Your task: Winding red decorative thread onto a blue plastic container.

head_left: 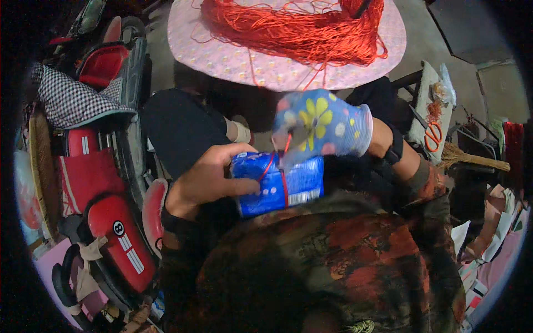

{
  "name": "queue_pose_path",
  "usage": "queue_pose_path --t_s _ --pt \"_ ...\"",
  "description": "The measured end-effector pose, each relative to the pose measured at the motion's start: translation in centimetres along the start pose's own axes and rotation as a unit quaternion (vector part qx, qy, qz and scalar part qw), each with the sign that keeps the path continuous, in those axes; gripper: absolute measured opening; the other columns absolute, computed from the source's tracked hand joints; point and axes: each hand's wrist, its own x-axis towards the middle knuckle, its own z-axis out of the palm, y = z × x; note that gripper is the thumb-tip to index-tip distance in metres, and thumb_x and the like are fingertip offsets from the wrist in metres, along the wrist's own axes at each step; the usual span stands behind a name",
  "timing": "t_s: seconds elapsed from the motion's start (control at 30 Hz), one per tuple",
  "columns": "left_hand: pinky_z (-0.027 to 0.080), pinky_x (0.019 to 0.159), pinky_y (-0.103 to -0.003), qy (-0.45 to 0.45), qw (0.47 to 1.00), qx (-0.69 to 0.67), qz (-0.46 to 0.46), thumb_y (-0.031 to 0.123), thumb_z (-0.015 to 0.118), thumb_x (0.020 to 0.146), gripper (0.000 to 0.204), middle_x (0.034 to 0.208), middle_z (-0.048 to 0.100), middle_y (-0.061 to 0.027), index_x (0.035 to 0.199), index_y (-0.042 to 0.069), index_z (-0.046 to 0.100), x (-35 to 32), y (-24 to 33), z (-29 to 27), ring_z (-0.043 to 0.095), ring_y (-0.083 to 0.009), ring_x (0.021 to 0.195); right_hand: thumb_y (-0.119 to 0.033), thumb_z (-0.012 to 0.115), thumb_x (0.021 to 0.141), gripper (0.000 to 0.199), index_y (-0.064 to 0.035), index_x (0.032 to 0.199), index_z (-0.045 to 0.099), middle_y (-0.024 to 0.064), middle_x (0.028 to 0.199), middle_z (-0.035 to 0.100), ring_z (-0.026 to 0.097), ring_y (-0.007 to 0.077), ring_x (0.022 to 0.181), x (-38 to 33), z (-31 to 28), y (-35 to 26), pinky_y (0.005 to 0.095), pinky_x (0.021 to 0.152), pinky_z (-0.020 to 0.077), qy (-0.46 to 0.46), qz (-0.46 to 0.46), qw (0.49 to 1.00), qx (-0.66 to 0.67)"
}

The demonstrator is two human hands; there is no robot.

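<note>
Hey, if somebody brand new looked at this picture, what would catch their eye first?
Probably the big heap of bright red cord at the top, on a rounded pink tabletop. Next, near the middle, the right hand in a blue flowered glove, just above a shiny blue package with red cord around it; the bare left hand grips the package's left side.

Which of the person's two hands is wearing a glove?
The right hand wears a yellow-flowered blue fabric glove; the left hand, gripping the blue rectangular package, is bare.
</note>
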Motion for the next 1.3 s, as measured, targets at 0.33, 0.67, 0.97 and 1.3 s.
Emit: queue_pose_path --t_s 0.33,0.67,0.97,1.3 --pt "0.049 0.089 -0.043 0.167 0.822 -0.508 0.198 0.034 0.066 0.087 0.053 0.110 0.062 -0.0138 0.126 0.003 0.050 -3.3 -1.4 0.6 0.061 -0.0259 0.098 -0.020 0.069 0.081 0.028 -0.0096 0.107 0.061 0.0123 0.106 0.062 0.058 0.0345 0.107 -6.9 1.3 5.5 0.0433 0.091 0.0458 0.208 0.127 0.917 -0.316" --pt "0.051 0.077 -0.030 0.224 0.965 0.138 0.024 0.016 0.080 0.072 0.047 0.097 0.064 -0.0052 0.111 0.001 0.059 0.1 2.1 1.6 0.060 -0.0125 0.088 -0.030 0.056 0.088 0.017 -0.0141 0.085 0.061 0.0090 0.077 0.064 0.064 0.0288 0.073 -3.4 0.4 -4.1 0.0397 0.067 0.0499 -0.001 0.027 0.982 -0.188" --pt "0.047 0.091 -0.035 0.043 0.922 -0.351 0.155 0.024 0.067 0.086 0.043 0.111 0.062 -0.0086 0.122 0.001 0.056 -2.6 -1.7 -1.3 0.061 -0.0201 0.100 -0.029 0.069 0.082 0.025 -0.0072 0.094 0.066 0.0146 0.081 0.065 0.064 0.0323 0.076 -4.7 -0.5 2.2 0.0379 0.068 0.0502 0.201 0.236 0.951 -0.020" --pt "0.048 0.083 -0.028 0.251 0.957 0.146 -0.004 0.012 0.074 0.076 0.045 0.096 0.062 -0.0028 0.116 0.001 0.057 1.4 2.8 2.6 0.059 -0.0120 0.089 -0.021 0.060 0.080 0.012 -0.0110 0.086 0.060 0.0095 0.077 0.060 0.062 0.0297 0.076 -3.5 1.3 -4.4 0.0401 0.067 0.0479 -0.049 0.093 0.972 -0.209"
